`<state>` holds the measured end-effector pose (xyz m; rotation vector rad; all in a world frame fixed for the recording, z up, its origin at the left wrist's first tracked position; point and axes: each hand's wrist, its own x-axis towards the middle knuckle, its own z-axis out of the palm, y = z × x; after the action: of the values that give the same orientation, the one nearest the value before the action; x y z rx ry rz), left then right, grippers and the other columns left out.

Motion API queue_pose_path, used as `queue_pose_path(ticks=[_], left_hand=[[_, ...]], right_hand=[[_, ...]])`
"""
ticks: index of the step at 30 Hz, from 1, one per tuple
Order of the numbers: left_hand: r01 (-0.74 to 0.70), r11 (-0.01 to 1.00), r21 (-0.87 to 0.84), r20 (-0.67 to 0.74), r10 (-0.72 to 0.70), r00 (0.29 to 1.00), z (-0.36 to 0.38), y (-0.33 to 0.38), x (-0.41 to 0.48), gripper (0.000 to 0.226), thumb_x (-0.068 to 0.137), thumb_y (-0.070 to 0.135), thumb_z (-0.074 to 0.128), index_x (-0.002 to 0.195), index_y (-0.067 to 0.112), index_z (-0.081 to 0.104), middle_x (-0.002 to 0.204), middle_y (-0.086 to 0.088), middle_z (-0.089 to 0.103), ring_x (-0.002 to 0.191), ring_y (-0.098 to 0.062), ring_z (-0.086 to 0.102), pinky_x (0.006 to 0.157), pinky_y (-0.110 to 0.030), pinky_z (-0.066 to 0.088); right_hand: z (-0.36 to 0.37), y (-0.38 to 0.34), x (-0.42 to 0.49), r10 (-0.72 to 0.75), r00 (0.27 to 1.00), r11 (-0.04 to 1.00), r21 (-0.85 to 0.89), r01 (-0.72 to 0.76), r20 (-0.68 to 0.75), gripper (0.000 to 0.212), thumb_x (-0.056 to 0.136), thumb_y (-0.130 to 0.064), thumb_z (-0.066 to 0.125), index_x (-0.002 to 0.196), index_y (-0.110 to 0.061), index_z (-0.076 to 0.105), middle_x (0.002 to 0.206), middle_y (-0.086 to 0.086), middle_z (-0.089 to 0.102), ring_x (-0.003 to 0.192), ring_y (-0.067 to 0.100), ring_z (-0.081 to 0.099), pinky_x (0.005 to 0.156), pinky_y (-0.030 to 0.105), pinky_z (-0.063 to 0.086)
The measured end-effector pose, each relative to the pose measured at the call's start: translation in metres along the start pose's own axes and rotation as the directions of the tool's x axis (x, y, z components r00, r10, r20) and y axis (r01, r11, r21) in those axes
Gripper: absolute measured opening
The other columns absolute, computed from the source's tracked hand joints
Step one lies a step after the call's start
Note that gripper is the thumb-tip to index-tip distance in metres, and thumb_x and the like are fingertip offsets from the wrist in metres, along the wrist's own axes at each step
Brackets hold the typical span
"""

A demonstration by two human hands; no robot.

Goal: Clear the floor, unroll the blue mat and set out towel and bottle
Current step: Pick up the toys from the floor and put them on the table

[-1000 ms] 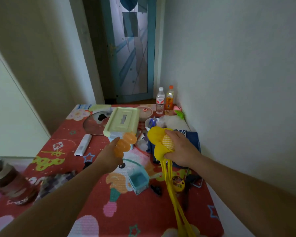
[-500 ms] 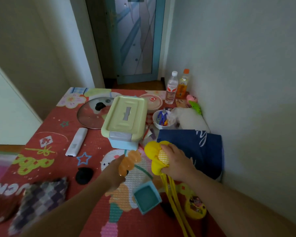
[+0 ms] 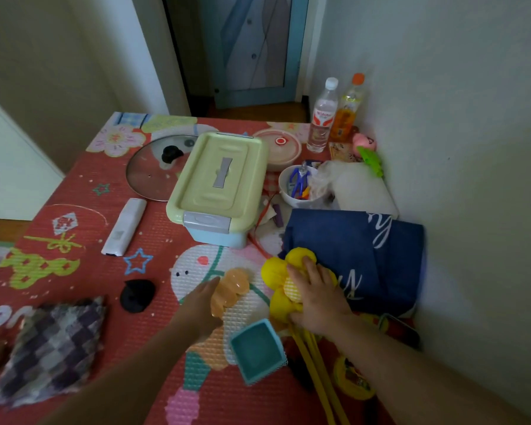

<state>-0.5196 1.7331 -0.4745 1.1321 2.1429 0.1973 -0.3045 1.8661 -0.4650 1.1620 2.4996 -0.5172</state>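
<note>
Floor corner, clearing stage, noted from beside the person

- left hand (image 3: 201, 305): fingers closed about a ridged orange toy (image 3: 229, 289), held just above the red play mat (image 3: 83, 185)
- right hand (image 3: 316, 299): wrapped over a yellow flower toy (image 3: 278, 271), thumb underneath; its yellow cords (image 3: 316, 378) trail down toward the person
- clear bottle (image 3: 322, 118): upright in the far corner by the wall, just beside an orange drink bottle (image 3: 348, 111) (which of the two the task means, I cannot tell)
- navy folded cloth (image 3: 365, 250): white lettering, lying against the wall just beyond the right hand; possibly the blue mat or the towel, not certain
- loose on the floor: green-lidded box (image 3: 221, 179), glass pot lid (image 3: 154, 167), white remote (image 3: 124, 227), white bowl (image 3: 298, 185) of small items, teal cup (image 3: 256, 351), black lump (image 3: 137, 294), checked cloth (image 3: 49, 345)

Progress, by my judgement: clearing barely begun, with two toys in hand and most clutter in place; no blue mat unrolled, towel and bottle not set out
</note>
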Motion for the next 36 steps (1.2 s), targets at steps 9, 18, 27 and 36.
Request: queue_pose_path(ticks=[9, 18, 27, 36], left_hand=[[-0.065, 0.994, -0.089, -0.078, 0.059, 0.995, -0.041, 0.019, -0.012, 0.087, 0.082, 0.032, 0.069, 0.150, 0.023, 0.015, 0.158, -0.003, 0.019, 0.145, -0.021, 0.019, 0.116, -0.037, 0.021], [-0.202, 0.978, -0.042, -0.131, 0.195, 0.972, -0.088, 0.036, -0.060, 0.085, 0.083, 0.039, 0.067, 0.150, 0.024, 0.016, 0.157, -0.006, 0.020, 0.141, -0.024, 0.029, 0.115, -0.037, 0.024], [-0.224, 0.971, -0.090, -0.231, 0.198, 0.953, -0.097, 0.025, -0.165, 0.088, 0.075, 0.052, 0.066, 0.148, 0.024, 0.025, 0.155, -0.004, 0.028, 0.140, -0.023, 0.031, 0.114, -0.042, 0.029], [-0.134, 0.983, -0.130, -0.329, 0.084, 0.940, -0.040, 0.000, -0.321, 0.078, 0.084, 0.037, 0.066, 0.148, 0.022, 0.023, 0.154, -0.006, 0.028, 0.140, -0.025, 0.030, 0.115, -0.041, 0.028]], right_hand=[[-0.048, -0.014, -0.019, 0.104, 0.994, 0.981, 0.170, -0.097, -0.034, 0.093, 0.078, -0.064, 0.055, 0.148, -0.042, -0.003, 0.160, -0.006, -0.011, 0.146, 0.033, -0.004, 0.110, 0.056, 0.026], [-0.091, -0.044, -0.078, 0.156, 0.966, 0.957, 0.275, -0.097, -0.205, 0.089, 0.083, -0.067, 0.048, 0.152, -0.029, 0.005, 0.161, 0.003, 0.003, 0.147, 0.024, 0.005, 0.117, 0.044, 0.015], [-0.098, -0.064, -0.161, 0.081, 0.953, 0.975, 0.223, -0.014, -0.292, 0.079, 0.089, -0.065, 0.038, 0.152, -0.026, 0.008, 0.161, 0.004, 0.005, 0.147, 0.024, 0.006, 0.117, 0.042, 0.011], [-0.041, -0.102, -0.252, -0.180, 0.852, 0.937, 0.180, 0.301, -0.491, 0.070, 0.092, -0.051, 0.049, 0.148, -0.017, 0.026, 0.155, 0.008, 0.026, 0.143, 0.025, 0.021, 0.116, 0.040, 0.020]])
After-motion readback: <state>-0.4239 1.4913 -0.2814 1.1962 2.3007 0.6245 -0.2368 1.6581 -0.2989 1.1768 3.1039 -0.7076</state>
